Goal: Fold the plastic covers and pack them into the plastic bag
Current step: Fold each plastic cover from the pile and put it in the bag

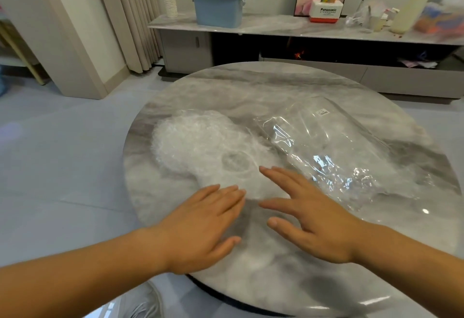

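two hands sit over the table's (251, 79) near edge: left hand (200, 227) and right hand (308, 219), fingers straight, spread, holding nothing. covers (200, 147) lie crumpled toward the left edge, bag (334, 139) toward the right. covers look light, soft and slippery, so pinching a hem seems best.

Small label (324, 112) on the plastic bag (334, 142), far right of the round table (226, 84), is too small to read; colourful clutter (442, 16) beyond the table is blurred

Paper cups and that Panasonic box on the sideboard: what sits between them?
A white-lidded blue storage box stands between them on the sideboard, as the head view shows.
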### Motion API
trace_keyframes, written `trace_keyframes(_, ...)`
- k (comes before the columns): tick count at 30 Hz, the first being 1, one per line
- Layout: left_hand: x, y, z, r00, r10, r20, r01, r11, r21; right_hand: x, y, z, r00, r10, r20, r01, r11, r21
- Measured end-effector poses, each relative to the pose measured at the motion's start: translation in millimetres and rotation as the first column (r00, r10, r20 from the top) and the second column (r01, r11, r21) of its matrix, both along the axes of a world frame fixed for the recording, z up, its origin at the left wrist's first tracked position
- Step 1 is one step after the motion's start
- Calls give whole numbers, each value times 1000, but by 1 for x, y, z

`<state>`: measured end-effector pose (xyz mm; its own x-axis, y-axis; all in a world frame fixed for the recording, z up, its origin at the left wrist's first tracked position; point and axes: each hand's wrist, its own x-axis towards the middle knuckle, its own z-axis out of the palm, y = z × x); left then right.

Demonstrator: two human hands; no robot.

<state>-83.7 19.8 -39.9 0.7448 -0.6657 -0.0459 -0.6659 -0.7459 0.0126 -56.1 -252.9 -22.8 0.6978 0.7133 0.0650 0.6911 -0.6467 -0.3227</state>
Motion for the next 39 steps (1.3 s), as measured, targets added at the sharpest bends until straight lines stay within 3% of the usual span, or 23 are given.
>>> trace_keyframes(7, 2, 11, -10, 993, 45, -113, -44, 999, 13, -4, 16, -7, 980, -76, -181, 55, 991, -120)
trace_keyframes(13, 14, 23, -11, 928, 252, -275, -292, 950, -113, -8, 17, -3, 981, -124, -148, 131, 990, 44)
trace_keyframes(17, 30, 26, -14, 913, 286, -290, -332, 935, -123, -22, 5, -8, 998, -59, -38, 64, 987, 144)
trace_keyframes(20, 37, 26, -14, 940, 255, -227, -292, 945, -146, -32, -4, -13, 1000, -6, 17, 4, 990, 138)
trace_keyframes(23, 40, 23, -13, 980, 183, -83, -197, 957, -214, -39, -8, -12, 998, 40, 51, -46, 992, 116)
trace_keyframes(27, 31, 8, -10, 991, 49, 124, -24, 981, -194, -47, -14, -6, 995, 75, 61, -85, 983, 166)
trace_keyframes(32, 9, -17, -10, 986, -43, 164, 85, 962, -259, -55, -19, -5, 998, 61, 29, -65, 985, 158)
trace_keyframes(35, 4, -27, -15, 996, -76, 43, 86, 945, -316, -59, -22, -10, 999, -8, -47, 19, 972, 236)
trace_keyframes(39, 6, -26, -19, 946, -29, -324, -137, 867, -479, -61, -21, -9, 961, -140, -238, 223, 901, 372)
